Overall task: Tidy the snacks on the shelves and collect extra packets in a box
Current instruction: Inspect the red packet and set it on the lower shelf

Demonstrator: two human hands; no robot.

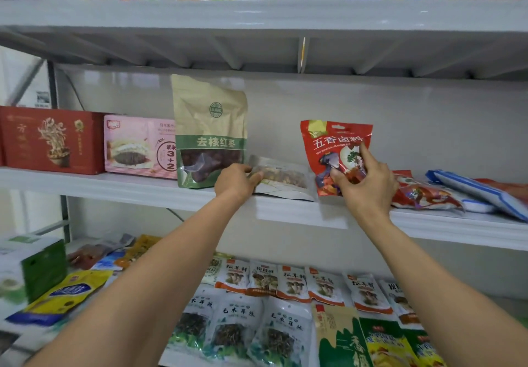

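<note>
Middle shelf (128, 188) spans the frame, its front lip running left to right and dropping toward the right; upper shelf (257, 12) hangs low over it, ribs underneath, so headroom is tight above the tallest item. Lower shelf in the bottom half is packed with rows of small packets (285, 289), plus a green box (40, 266) and a yellow bag (67, 294) at lower left. On the middle shelf, left to right: red box (51, 139), pink box (137, 146) touching it, then an upright tan pouch (210, 126) overlapping the pink box's right end. Right of centre, a flat red bag (423, 192) and a blue-white bag (480, 192) lie over the front lip. Bare back panel shows above them. Clear packet (285, 179) lies flat at centre, just beside the tan pouch; left hand (235, 182) grips its left end. Right hand (365, 184) has its fingers curled round the lower part of the red packet (334, 144), holding it upright on the shelf, touching the clear packet's right end.
</note>
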